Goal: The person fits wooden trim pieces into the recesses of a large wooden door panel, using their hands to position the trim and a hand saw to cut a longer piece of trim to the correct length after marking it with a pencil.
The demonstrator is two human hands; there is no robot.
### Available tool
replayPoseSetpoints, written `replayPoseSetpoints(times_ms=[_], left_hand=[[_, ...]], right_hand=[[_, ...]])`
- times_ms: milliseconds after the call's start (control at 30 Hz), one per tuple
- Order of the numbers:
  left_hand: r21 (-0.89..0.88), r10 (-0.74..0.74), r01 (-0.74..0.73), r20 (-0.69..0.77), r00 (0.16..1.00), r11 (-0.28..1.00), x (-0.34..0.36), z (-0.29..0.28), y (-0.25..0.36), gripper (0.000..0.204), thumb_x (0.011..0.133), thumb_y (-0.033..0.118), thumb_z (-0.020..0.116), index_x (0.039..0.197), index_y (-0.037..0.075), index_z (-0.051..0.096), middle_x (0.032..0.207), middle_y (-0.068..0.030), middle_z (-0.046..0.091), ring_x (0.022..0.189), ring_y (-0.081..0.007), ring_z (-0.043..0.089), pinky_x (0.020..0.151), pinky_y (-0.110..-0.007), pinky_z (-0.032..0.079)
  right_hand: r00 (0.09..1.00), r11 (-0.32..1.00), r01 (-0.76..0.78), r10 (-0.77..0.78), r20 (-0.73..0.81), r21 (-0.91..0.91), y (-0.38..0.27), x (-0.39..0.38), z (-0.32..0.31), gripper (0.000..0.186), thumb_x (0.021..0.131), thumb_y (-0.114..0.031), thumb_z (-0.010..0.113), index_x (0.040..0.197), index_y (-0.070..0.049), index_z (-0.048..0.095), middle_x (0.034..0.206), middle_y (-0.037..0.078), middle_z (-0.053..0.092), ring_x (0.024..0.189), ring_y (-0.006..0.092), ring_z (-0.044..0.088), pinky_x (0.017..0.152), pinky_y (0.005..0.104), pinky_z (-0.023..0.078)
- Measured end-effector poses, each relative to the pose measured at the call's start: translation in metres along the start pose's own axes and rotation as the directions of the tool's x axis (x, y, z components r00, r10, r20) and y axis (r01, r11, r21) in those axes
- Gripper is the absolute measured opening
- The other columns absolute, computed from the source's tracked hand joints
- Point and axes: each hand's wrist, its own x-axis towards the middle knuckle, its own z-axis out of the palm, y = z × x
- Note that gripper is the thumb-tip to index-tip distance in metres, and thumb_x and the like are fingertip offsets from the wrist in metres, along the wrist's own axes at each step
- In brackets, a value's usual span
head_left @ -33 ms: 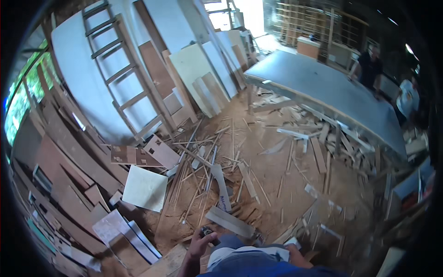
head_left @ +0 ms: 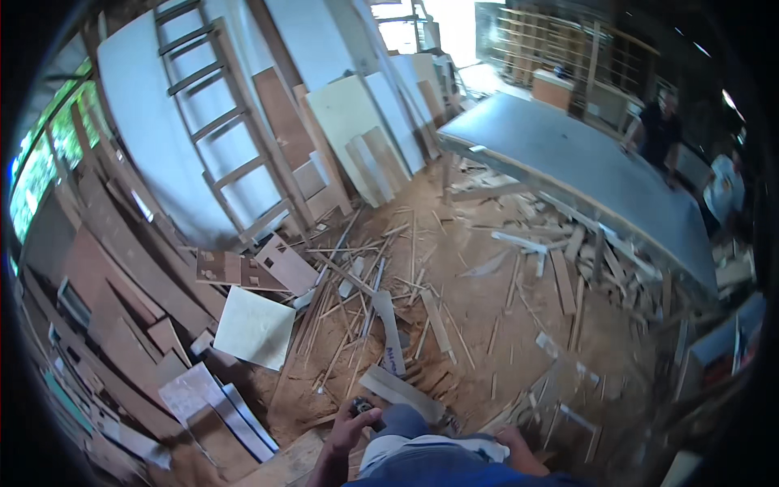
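My left hand (head_left: 349, 428) is closed around a small dark object (head_left: 362, 405), held low in front of my left thigh. What kind of object it is, I cannot make out. On the other side my right hand (head_left: 511, 441) hangs beside my right thigh, its fingers blurred and partly hidden. Just beyond my legs, a flat wooden offcut (head_left: 400, 391) lies on the floor. A longer narrow board (head_left: 389, 329) with blue marks reaches away from it.
Thin wood strips (head_left: 345, 312) and sawdust litter the floor. A ladder (head_left: 239, 122) leans on large white panels (head_left: 138, 138) at the left. Two people (head_left: 659, 138) are by a grey-topped table (head_left: 560, 154) at the right. A pale square board (head_left: 255, 328) lies left of the strips.
The scene has shifted slightly within the view. A pale patch beside my right hand no longer shows. My left hand still grips the small dark object.
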Motion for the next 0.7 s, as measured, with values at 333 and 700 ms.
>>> replayPoseSetpoints(times_ms=[333,700], left_hand=[[0.001,0.037,-0.037,-0.089,0.995,0.999,0.247,-0.003,0.019,0.026,0.095,0.032,0.076,0.097,0.007,0.068,0.080,0.0033,0.060,0.075,-0.0072,0.056,0.070,-0.027,0.043],[0.031,0.057,-0.057,-0.002,0.998,0.998,0.543,-0.036,0.179,0.036,0.096,0.037,0.077,0.101,0.002,0.071,0.085,-0.0037,0.072,0.081,-0.0125,0.068,0.076,-0.030,0.053]], right_hand=[[0.120,-0.365,0.873,-0.482,-0.868,0.323,-0.251,-0.017,-0.621,0.025,0.093,-0.011,0.070,0.114,0.002,0.069,0.101,0.013,0.075,0.087,0.0243,0.071,0.079,0.0363,0.057],[0.153,-0.329,0.795,-0.704,-0.693,0.510,-0.445,0.149,-0.861,0.030,0.093,-0.012,0.069,0.119,0.004,0.067,0.110,0.015,0.071,0.097,0.0263,0.067,0.086,0.0383,0.054]])
